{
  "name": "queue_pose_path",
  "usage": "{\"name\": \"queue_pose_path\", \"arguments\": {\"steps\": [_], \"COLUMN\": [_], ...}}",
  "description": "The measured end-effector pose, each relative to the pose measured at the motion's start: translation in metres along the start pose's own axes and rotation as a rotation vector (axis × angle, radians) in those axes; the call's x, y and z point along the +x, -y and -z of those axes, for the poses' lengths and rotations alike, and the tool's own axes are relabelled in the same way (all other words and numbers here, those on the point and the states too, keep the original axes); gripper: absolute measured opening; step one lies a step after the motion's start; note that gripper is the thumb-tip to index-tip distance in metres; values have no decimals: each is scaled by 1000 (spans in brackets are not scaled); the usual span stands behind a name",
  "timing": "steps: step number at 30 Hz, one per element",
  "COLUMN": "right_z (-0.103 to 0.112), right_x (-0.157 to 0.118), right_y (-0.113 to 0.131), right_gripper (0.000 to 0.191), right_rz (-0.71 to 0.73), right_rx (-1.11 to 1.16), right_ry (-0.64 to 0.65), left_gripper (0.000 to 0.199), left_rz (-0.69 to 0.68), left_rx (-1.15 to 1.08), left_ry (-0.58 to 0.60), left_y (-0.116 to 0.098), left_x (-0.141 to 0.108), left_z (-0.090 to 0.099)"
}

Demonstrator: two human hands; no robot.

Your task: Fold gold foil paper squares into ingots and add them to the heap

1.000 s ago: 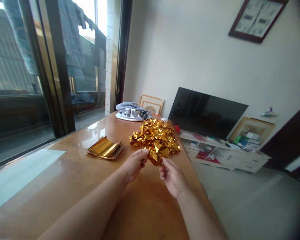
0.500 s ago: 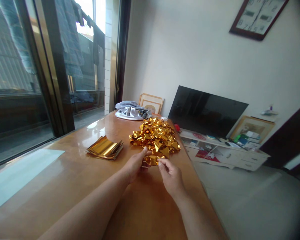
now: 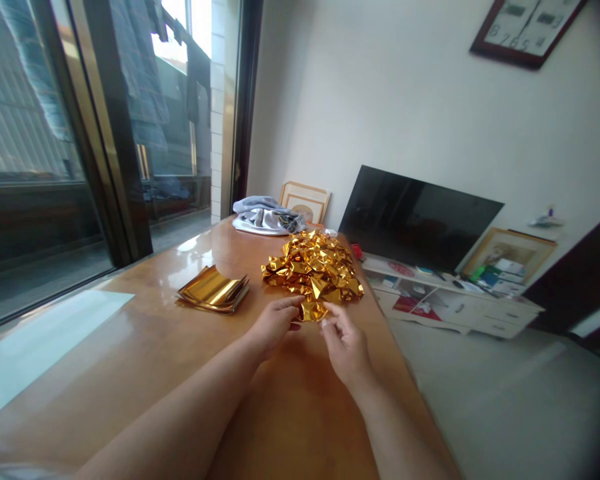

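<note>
- Glossy wooden table (image 3: 300,427) here, both forearms resting out over it
- Our left hand (image 3: 275,327) curls around a crumpled gold foil scrap (image 3: 311,311), while our right hand (image 3: 344,348) pinches it between thumb and fingertips
- Scrap sits just before a foil heap (image 3: 313,267), flat foil stack (image 3: 213,290) off left

Beyond the right hand (image 3: 345,347), a folded grey cloth (image 3: 265,219) lies on the wooden table (image 3: 155,273), and further right a black television (image 3: 420,217) stands behind a white cabinet (image 3: 480,313) below a wall clock (image 3: 525,30).
</note>
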State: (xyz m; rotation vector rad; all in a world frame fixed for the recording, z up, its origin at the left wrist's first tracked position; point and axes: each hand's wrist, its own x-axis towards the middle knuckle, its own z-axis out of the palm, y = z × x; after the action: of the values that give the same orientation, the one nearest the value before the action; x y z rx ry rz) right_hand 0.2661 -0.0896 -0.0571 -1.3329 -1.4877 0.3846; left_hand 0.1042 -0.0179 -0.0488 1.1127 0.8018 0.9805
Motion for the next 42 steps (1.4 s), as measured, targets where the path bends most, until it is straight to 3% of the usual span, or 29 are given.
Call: {"name": "queue_pose_path", "arguments": {"steps": [10, 16, 26, 36, 42], "right_z": [-2, -3, -6, -12, -18], "right_x": [5, 3, 4, 0, 2], "right_y": [-11, 1, -12, -9, -11], "right_gripper": [48, 43, 58, 62, 66], "right_rz": [-172, -79, -127, -133, -147], "right_rx": [16, 75, -23, -13, -39], "right_ry": [-3, 117, 64, 114, 147], "left_gripper": [43, 46, 46, 50, 33], "left_rz": [-30, -46, -159, -429, -422], "left_rx": [26, 18, 90, 401, 601], "left_ry": [-44, -34, 8, -103, -192], "left_y": [-1, 4, 15, 32, 34], "left_x": [-1, 1, 10, 16, 17], "left_z": [-3, -6, -2, 5, 13]}}
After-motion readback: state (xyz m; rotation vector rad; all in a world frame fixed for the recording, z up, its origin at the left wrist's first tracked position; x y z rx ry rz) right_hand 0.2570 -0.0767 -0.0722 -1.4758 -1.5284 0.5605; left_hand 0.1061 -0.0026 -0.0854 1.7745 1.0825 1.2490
